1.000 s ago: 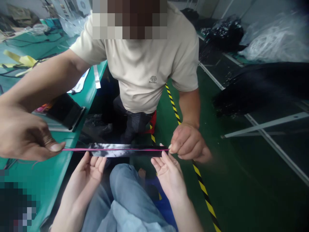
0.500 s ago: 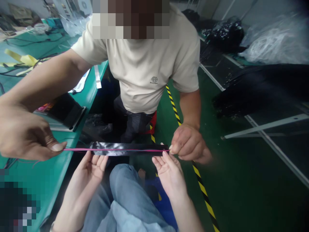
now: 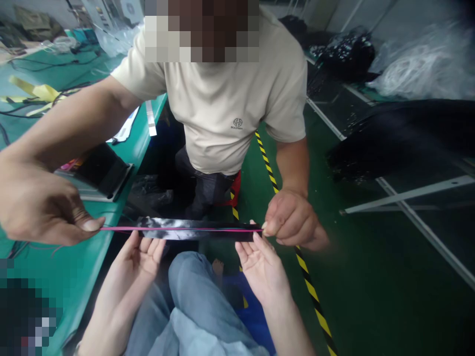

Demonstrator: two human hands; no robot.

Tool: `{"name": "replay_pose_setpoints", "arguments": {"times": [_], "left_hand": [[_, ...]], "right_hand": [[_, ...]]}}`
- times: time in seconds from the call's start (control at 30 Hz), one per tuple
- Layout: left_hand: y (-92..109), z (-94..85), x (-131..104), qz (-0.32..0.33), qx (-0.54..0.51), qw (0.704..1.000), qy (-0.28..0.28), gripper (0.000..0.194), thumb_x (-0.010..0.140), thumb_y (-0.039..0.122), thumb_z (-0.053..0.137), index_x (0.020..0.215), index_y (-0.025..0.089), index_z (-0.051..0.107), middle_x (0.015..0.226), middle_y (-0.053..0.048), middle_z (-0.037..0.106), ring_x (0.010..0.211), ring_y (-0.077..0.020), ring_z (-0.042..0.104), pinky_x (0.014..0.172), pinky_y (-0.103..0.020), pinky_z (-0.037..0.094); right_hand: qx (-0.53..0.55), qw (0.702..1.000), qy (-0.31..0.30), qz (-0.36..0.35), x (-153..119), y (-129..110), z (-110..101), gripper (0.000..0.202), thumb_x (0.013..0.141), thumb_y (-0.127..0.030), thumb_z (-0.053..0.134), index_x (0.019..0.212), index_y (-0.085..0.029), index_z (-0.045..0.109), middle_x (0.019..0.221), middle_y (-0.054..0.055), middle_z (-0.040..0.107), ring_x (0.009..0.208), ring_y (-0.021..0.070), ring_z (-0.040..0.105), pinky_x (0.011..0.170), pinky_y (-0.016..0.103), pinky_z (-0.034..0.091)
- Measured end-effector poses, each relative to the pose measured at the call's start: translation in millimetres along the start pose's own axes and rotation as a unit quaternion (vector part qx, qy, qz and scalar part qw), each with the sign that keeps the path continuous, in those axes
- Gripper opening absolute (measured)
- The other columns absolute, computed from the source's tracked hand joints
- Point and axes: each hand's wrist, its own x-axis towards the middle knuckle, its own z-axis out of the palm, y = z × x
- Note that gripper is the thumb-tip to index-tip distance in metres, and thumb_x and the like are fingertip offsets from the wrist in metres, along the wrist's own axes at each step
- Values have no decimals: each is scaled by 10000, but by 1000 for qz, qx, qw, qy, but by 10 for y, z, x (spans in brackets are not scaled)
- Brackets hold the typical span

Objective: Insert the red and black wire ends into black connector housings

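A strip of shiny black tape (image 3: 208, 237) is stretched level in front of me. My left hand (image 3: 139, 264) pinches its left end, thumb in front and fingers beneath. At the other end, my right hand (image 3: 264, 269) grips the strip the same way. Thin pink and dark wires (image 3: 118, 228) run straight along the strip's face. A co-worker's hand (image 3: 52, 212) holds these wires at the left. The co-worker's other hand (image 3: 293, 220) pinches them at the right, close to my right fingertips.
The co-worker (image 3: 222, 109) sits facing me. On the left, a green table (image 3: 63, 291) bears a black device (image 3: 102, 170), cables and yellow strips (image 3: 40, 92). Black-and-yellow floor tape (image 3: 313, 291) runs past my right arm. Black bundles (image 3: 408, 141) lie on a rack at right.
The co-worker's hands and the wires have shifted very slightly right. My right hand has moved a touch right too, still holding the tape.
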Motion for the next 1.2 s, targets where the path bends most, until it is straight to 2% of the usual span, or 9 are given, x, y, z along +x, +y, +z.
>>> {"name": "replay_pose_setpoints", "arguments": {"times": [0.17,0.3,0.47,0.67,0.83,0.97,1.03,1.1,1.2], "left_hand": [[22,41,-40,-9,-13,1000,24,354,939,141,292,878,148,641,851,-59,726,845,-154,678,750,-272,562],[36,38,-52,-17,-34,999,22,330,937,151,309,983,154,635,888,-74,722,891,-158,666,789,-259,548],[39,73,-70,-21,-30,999,28,341,938,155,300,942,145,640,855,-75,719,839,-158,680,738,-242,565],[59,137,-174,-35,-65,997,-3,284,924,165,363,861,120,636,910,-100,695,840,-177,675,761,-297,568],[57,119,-226,-22,-73,997,-22,241,910,161,405,835,114,629,927,-104,679,841,-174,669,741,-294,571],[52,115,-278,-14,-83,996,-26,196,894,160,447,810,123,621,910,-86,672,856,-164,660,774,-303,563],[51,117,-297,-3,-74,997,-25,170,888,166,465,846,129,625,928,-85,668,869,-167,655,776,-306,562],[51,116,-309,9,-64,998,-22,158,884,168,474,864,134,627,952,-88,665,884,-171,650,780,-312,559],[56,110,-325,20,-56,998,-20,147,877,166,487,853,142,630,967,-88,665,894,-174,647,783,-317,557]], "right_hand": [[5,1000,-21,19,-22,-29,-7,282,540,-162,802,787,-225,679,804,-21,703,782,124,649,676,237,548],[16,999,-16,29,-56,-52,22,328,519,-155,811,812,-232,685,821,-21,706,802,125,648,690,236,542],[2,1000,9,26,-73,-61,20,316,466,-197,839,737,-230,682,827,-14,712,811,131,652,703,242,545],[-67,998,15,-15,42,-37,-110,355,521,-285,804,858,-266,694,889,13,715,863,154,657,713,252,554],[-102,995,13,-15,80,-22,-123,262,576,-306,763,828,-279,695,888,9,714,825,155,664,698,270,565],[-192,979,-32,-66,77,-5,-272,219,599,-320,741,812,-301,689,869,-16,713,804,158,665,697,286,561],[-251,960,-66,-105,185,-104,-352,118,640,-326,701,757,-312,684,772,-20,710,743,161,666,680,296,552],[-291,942,-90,-141,420,-347,-322,63,690,-368,641,656,-320,662,596,-27,666,638,163,654,641,306,542],[-359,915,-102,-151,946,-911,-23,299,751,-493,507,543,-307,613,395,-15,535,543,202,628,540,343,518]]}}
